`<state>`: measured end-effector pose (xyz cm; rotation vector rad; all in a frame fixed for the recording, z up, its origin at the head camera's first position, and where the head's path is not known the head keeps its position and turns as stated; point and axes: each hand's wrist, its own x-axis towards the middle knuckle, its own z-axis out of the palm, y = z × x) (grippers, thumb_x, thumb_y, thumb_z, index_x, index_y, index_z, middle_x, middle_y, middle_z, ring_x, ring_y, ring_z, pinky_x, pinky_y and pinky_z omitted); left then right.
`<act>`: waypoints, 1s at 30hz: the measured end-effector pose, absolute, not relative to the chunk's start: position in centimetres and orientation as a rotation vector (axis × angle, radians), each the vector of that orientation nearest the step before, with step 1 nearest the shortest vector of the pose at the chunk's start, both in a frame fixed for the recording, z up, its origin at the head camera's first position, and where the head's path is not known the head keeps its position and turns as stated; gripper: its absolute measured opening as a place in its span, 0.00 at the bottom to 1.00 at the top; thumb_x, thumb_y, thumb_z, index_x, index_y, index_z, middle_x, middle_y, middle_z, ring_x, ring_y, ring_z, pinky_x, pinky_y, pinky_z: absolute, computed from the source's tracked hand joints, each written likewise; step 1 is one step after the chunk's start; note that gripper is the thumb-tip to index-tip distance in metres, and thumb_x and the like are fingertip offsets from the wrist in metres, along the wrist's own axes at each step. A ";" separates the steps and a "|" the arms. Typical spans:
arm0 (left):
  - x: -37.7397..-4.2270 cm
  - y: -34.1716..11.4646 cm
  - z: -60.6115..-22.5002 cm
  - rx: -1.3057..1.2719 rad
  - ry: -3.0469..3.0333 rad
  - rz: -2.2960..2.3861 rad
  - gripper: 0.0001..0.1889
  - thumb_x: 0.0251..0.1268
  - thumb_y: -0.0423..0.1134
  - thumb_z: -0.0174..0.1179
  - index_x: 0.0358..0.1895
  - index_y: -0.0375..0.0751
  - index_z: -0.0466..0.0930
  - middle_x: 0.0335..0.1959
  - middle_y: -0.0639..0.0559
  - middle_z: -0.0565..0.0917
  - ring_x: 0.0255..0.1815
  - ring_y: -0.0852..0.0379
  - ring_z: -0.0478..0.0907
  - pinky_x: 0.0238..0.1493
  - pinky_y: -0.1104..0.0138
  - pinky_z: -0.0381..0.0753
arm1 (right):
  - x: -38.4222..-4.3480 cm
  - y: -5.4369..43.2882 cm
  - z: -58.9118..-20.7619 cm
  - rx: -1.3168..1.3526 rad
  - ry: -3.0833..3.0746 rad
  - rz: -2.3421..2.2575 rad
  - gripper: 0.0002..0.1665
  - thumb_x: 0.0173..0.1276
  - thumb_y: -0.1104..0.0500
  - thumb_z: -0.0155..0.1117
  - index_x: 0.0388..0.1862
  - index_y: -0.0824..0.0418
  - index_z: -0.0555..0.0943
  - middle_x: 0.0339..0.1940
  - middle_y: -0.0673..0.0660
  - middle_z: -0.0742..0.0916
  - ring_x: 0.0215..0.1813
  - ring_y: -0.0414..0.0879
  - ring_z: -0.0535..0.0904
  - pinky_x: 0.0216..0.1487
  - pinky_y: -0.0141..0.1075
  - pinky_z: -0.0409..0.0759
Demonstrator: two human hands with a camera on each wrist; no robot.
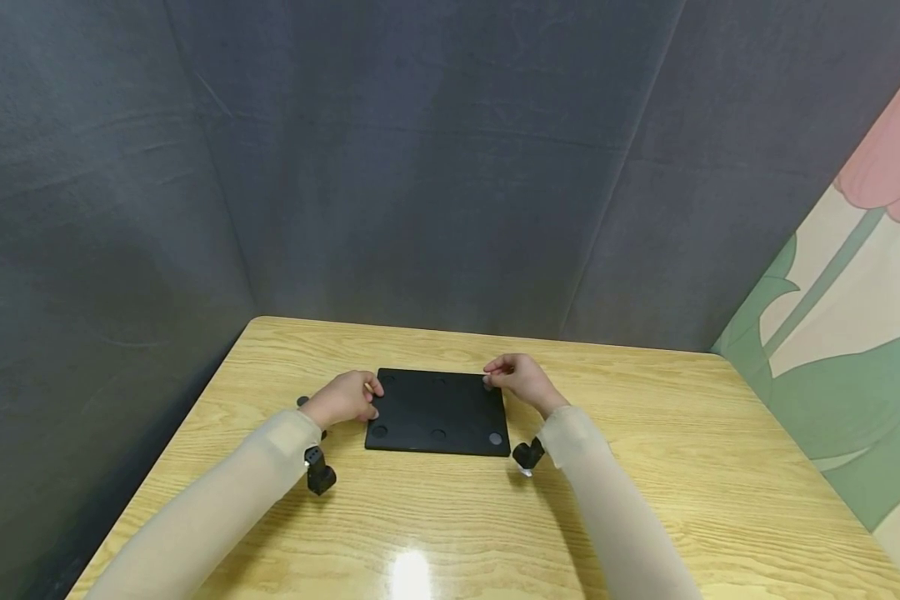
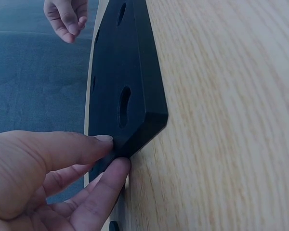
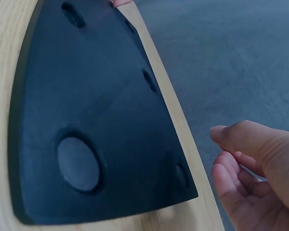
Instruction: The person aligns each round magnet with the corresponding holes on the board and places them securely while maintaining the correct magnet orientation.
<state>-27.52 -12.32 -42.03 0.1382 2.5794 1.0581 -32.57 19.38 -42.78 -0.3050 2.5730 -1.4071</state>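
A wooden table (image 1: 720, 467) bears a black board (image 1: 435, 408), lying between the two hands. The left hand (image 1: 345, 397) pinches the board's left edge; the right hand (image 1: 525, 382), loosely curled with no visible hold, hovers by the far-right corner. One-sided lifting could tilt the board and dislodge the grey disc (image 3: 79, 163) at its near-right corner.

From above, the head camera faces forward and down; wrist views share the black rectangular plate (image 1: 441, 408) close-up from opposite ends.
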 end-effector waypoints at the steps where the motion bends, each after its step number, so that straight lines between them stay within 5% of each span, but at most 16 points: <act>1: -27.5 -12.3 -42.0 0.139 2.581 1.057 0.16 0.56 0.26 0.66 0.49 0.37 0.76 0.32 0.48 0.72 0.27 0.56 0.72 0.31 0.67 0.76 | -32.5 19.4 -42.7 -0.313 2.579 -1.404 0.11 0.67 0.66 0.63 0.46 0.69 0.80 0.38 0.59 0.85 0.43 0.52 0.83 0.49 0.42 0.80; 25: -27.4 -12.3 -41.9 0.142 2.587 1.065 0.16 0.56 0.26 0.66 0.48 0.36 0.76 0.33 0.48 0.72 0.26 0.56 0.73 0.31 0.67 0.77 | -30.7 23.3 -42.4 -0.320 2.714 -1.327 0.15 0.66 0.60 0.66 0.47 0.68 0.82 0.39 0.58 0.85 0.38 0.43 0.79 0.41 0.32 0.78; 30: -27.5 -12.4 -42.0 0.143 2.589 1.065 0.16 0.56 0.26 0.66 0.49 0.36 0.77 0.32 0.48 0.73 0.26 0.56 0.73 0.31 0.67 0.76 | -30.6 24.6 -42.1 -0.305 2.725 -1.315 0.16 0.67 0.59 0.66 0.48 0.68 0.81 0.40 0.58 0.85 0.39 0.44 0.79 0.43 0.38 0.78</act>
